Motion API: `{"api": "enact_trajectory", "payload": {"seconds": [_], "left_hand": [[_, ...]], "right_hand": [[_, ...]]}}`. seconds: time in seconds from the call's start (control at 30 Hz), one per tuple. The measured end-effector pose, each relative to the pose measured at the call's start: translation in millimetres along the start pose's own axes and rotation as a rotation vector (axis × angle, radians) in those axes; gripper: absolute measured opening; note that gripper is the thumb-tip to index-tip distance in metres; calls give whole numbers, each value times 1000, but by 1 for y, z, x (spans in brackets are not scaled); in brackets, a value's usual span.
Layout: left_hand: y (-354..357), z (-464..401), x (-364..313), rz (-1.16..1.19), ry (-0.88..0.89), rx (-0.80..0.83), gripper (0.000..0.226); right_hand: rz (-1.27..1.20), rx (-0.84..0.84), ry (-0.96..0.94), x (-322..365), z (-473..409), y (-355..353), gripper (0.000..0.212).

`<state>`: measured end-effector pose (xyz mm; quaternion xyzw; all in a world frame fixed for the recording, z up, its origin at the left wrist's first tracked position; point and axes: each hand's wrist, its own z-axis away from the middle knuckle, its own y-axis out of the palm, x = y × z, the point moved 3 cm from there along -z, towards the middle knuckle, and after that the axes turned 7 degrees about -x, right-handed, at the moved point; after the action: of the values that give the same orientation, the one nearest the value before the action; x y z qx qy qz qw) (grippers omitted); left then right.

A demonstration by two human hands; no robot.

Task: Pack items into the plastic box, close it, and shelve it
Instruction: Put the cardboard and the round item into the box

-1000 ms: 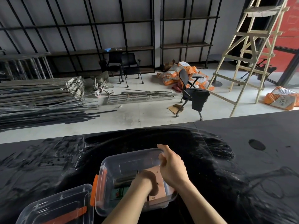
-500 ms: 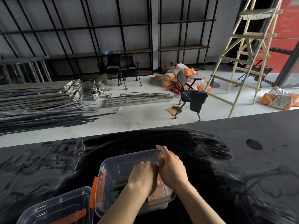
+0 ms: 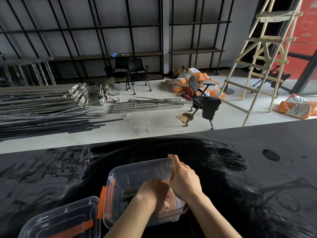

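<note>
A clear plastic box [image 3: 120,176] with an orange latch [image 3: 101,203] sits on the black table. Inside lie a tan cardboard packet [image 3: 171,201], a dark bar and a green item [image 3: 123,205]. My left hand [image 3: 152,193] reaches down into the box, fingers pressed onto the tan packet. My right hand [image 3: 184,179] rests on the box's right rim, fingers curled over it. The clear lid [image 3: 56,220] with an orange clip lies to the left of the box, at the frame's bottom edge.
The black table [image 3: 257,169] stretches wide to the right and left. Beyond its far edge are metal bars on the floor [image 3: 42,114], black chairs [image 3: 204,103], a wooden ladder [image 3: 260,57], orange sacks and dark wall shelves [image 3: 133,54].
My left hand has moved forward and deeper into the box, onto the tan packet. My right hand stays on the right rim. The view has tilted slightly.
</note>
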<state>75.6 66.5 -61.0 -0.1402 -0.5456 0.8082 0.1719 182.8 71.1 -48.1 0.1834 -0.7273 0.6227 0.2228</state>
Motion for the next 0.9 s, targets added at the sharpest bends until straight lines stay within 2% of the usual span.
{"api": "enact_trajectory", "payload": {"seconds": [0.1,0.2,0.3,0.37,0.47,0.57,0.67,0.7,0.77,0.9], "left_hand": [[-3,10,10,116,10,-27,43],[-5,27,32,135,-18,-212,33],[-8,47,50,129,-31,-264,25],[-13,56,56,128,-11,-310,18],[-15,68,66,108,1,-401,20],[-12,79,75,100,37,-482,14],[-9,88,83,62,22,-476,36],[-11,92,85,60,16,-482,34],[-11,97,90,46,-5,-479,29],[-9,103,90,6,-38,-442,28]], "right_hand": [[26,-16,-10,-2,0,0,54],[45,-45,-42,-1,0,1,54],[141,-113,-86,3,1,-2,56],[277,-181,-202,9,3,-7,61],[282,-257,-463,27,12,-10,58],[297,-30,-589,46,19,2,47],[394,339,-426,44,16,24,29],[437,421,-373,41,16,30,27],[507,479,-342,37,14,39,27],[534,451,-314,35,12,47,26]]}}
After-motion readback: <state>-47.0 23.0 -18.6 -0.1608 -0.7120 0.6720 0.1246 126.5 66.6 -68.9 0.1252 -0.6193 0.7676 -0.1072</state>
